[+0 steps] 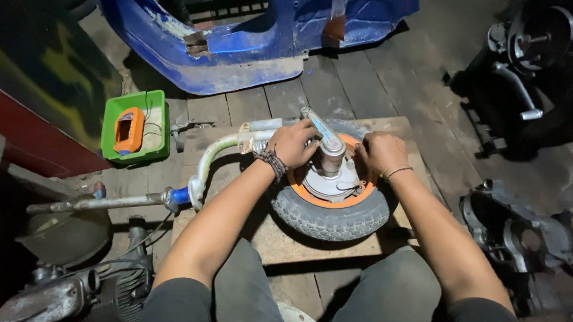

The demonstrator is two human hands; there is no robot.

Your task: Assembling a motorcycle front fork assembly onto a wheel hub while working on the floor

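Head view: left hand [293, 142] grips the shock absorber [328, 145], right hand [382, 152] pinches the orange rim [301, 188] edge

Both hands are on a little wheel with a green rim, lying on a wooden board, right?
Not quite: the head view shows the rim is orange, not green. The rest holds: the left hand and right hand are on the small wheel, which lies on the wooden board.

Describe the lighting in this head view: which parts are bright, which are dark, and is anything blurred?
Head view: light falls on the middle, so both hands, left and right, and the small wheel with its orange rim are clear and sharp; the edges fade into deep shadow, hiding detail on the engine parts at right; no strong glare or motion blur shows.
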